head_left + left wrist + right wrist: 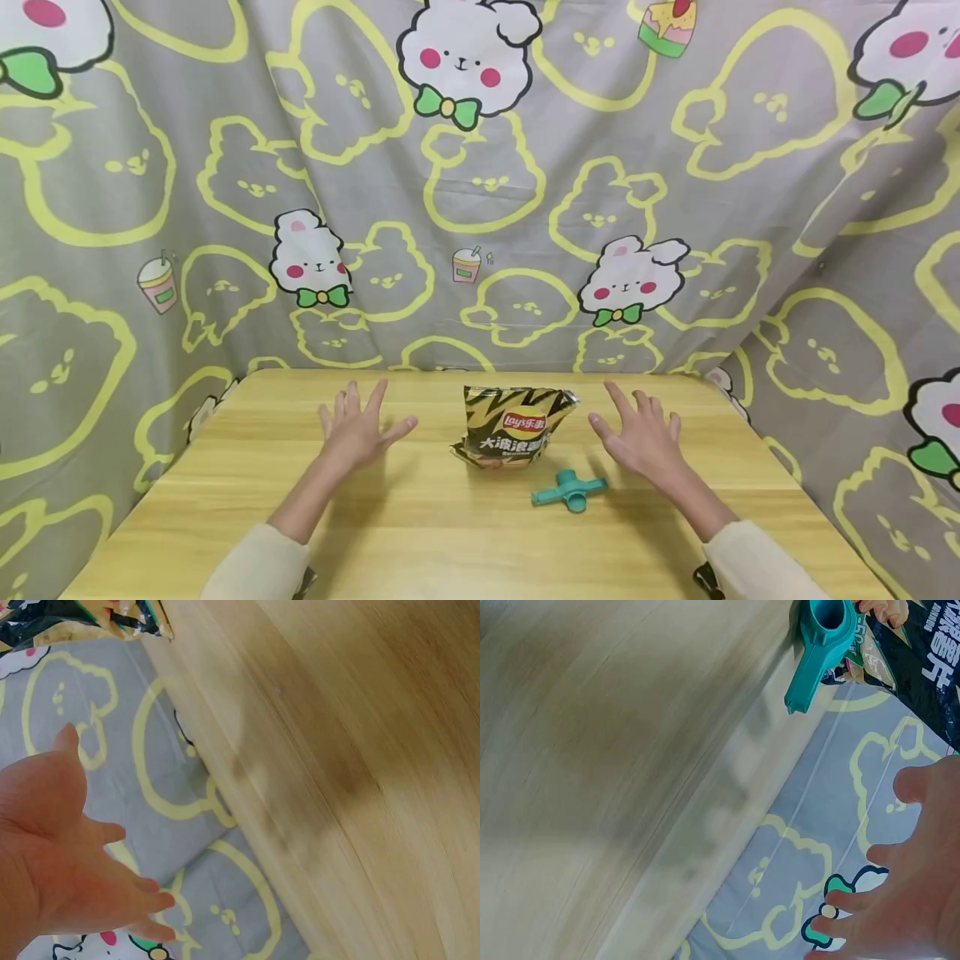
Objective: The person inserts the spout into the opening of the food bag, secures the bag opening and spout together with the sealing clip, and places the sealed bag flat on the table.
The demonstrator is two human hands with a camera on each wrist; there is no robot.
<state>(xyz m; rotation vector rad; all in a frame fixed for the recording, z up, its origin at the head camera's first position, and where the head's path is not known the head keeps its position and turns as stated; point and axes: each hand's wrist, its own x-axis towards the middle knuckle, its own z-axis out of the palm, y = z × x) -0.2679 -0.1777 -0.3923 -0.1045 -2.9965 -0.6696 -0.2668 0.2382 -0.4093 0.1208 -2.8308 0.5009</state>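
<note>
A black and gold chip bag (506,429) stands on the wooden table, its top edge up. Just in front and to the right of it lies a teal plastic clip (570,490), also visible in the right wrist view (821,652). The left hand (358,433) hovers left of the bag, fingers spread, holding nothing. To the right of the bag and clip, the right hand (641,437) is raised with spread fingers and touches neither. Each wrist view shows its own hand, left (60,847) and right (907,877), with nothing in it.
The light wooden table (450,550) reaches back to a grey curtain (390,192) with yellow outlines and white cartoon animals, which also hangs at both sides. Light sleeves (258,567) cover the forearms.
</note>
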